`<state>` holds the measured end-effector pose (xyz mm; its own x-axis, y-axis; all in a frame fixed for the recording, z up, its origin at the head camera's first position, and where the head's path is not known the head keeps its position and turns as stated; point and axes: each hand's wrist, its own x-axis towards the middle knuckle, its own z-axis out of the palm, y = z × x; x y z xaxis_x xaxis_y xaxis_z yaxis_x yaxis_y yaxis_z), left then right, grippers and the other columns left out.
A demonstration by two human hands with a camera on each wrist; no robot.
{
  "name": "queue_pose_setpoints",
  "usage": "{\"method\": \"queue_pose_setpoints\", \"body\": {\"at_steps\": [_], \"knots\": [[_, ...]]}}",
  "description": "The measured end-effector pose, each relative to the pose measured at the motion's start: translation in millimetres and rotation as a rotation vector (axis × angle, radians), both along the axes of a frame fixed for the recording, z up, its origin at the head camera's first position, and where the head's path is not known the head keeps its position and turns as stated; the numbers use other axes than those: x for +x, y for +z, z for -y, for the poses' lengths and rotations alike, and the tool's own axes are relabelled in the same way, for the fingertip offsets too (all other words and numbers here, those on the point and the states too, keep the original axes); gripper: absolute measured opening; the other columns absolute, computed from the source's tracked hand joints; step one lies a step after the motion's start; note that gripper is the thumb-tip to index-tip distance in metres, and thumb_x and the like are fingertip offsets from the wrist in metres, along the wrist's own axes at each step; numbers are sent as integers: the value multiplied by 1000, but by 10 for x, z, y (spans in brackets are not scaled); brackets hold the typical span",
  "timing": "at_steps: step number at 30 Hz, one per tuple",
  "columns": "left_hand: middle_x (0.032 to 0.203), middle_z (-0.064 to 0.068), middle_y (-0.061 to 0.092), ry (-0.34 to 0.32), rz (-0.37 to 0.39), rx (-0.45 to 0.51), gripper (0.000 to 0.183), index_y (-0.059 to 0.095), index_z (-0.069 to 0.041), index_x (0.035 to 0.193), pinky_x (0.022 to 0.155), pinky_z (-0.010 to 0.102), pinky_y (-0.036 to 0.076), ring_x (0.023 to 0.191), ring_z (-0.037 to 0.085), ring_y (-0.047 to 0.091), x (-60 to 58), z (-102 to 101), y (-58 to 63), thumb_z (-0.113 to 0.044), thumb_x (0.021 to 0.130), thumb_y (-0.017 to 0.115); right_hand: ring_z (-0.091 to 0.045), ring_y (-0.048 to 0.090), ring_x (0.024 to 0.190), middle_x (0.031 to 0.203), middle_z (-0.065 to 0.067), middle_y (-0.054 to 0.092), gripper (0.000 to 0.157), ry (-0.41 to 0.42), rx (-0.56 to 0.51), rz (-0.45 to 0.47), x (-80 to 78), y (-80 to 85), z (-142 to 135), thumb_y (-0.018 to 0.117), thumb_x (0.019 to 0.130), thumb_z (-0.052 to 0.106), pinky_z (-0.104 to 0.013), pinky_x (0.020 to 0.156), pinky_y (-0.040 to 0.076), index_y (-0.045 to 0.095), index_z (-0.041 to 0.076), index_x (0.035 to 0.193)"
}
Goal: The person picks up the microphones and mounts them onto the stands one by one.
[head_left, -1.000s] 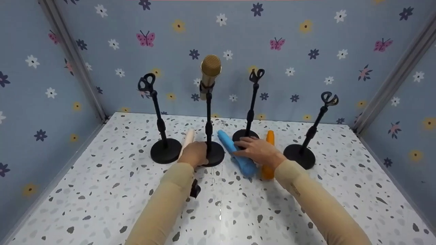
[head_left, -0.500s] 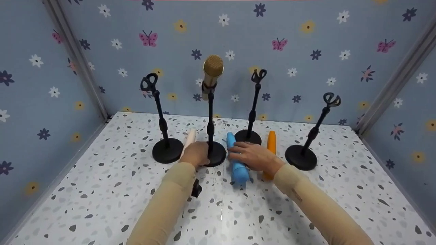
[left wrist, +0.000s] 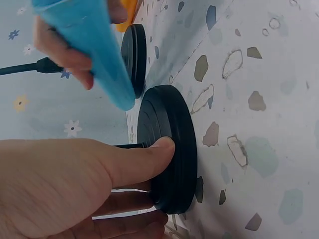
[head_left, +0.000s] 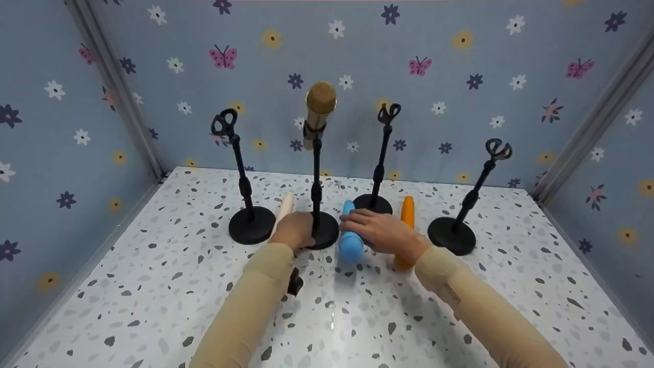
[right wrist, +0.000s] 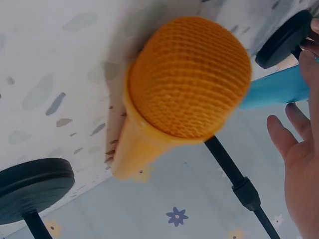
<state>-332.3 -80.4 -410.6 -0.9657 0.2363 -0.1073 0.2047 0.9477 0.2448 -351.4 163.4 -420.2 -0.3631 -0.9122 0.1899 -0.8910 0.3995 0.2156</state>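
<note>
My left hand [head_left: 292, 230] grips the round black base [left wrist: 182, 144] of a microphone stand, its thumb on the top face and fingers at the edge. A gold microphone [head_left: 321, 101] sits in that stand's clip. With curled fingers my right hand [head_left: 380, 231] holds a blue microphone [head_left: 351, 249], its head toward me. The left wrist view shows the blue microphone tilted, its tail end just above the stand bases. Under my right wrist lies an orange microphone [right wrist: 189, 79]. Beside my left hand lies a pale pink microphone [head_left: 284, 207], partly hidden.
Three more black stands with bare clips are around: one at left [head_left: 250, 225], one behind my right hand [head_left: 375, 202], one at right [head_left: 452, 235]. The speckled table [head_left: 153, 286] meets flowered blue panels [head_left: 357, 56] at back and sides.
The blue microphone lay slanted under my right hand; it has turned, shifted left, and its head now points toward me, lifted. My left hand stays on the stand base.
</note>
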Motion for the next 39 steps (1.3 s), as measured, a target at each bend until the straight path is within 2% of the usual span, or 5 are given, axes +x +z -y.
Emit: {"method": "queue_pose_setpoints", "body": {"at_steps": [12, 19, 25, 31, 39], "knots": [[113, 22, 69, 11, -7, -15, 37, 68, 7, 116, 92, 48, 54, 105, 37, 66, 11, -23, -1, -14, 88, 79, -30, 56, 129, 144, -11, 55, 58, -103, -78, 66, 75, 184, 6, 58, 105, 20, -41, 100, 52, 35, 13, 157], [113, 22, 69, -7, -16, -5, 37, 68, 7, 116, 93, 48, 53, 106, 37, 65, 17, -21, 2, -14, 88, 79, -30, 61, 117, 133, -11, 58, 53, -65, -105, -28, 68, 295, -51, 61, 103, 23, -42, 95, 55, 44, 17, 153], [111, 22, 70, -10, -42, 9, 36, 68, 8, 114, 93, 48, 54, 104, 37, 66, 29, -19, -9, -13, 87, 80, -29, 64, 108, 127, -8, 58, 52, -161, -84, -67, 63, 390, -123, 68, 99, 31, -43, 81, 60, 52, 25, 148], [108, 22, 71, 3, -58, 34, 34, 69, 6, 111, 92, 48, 54, 102, 37, 67, 46, -26, -10, -11, 85, 81, -28, 67, 95, 115, -7, 62, 46, -200, -157, -118, 49, 418, -188, 73, 95, 38, -43, 77, 61, 62, 17, 134], [111, 23, 69, -4, -42, -30, 40, 65, 8, 117, 92, 48, 54, 106, 37, 65, 39, -57, 15, -14, 87, 80, -28, 69, 88, 107, -9, 67, 47, -280, -150, 7, 77, 565, -256, 78, 89, 42, -43, 79, 60, 69, 12, 125]]}}
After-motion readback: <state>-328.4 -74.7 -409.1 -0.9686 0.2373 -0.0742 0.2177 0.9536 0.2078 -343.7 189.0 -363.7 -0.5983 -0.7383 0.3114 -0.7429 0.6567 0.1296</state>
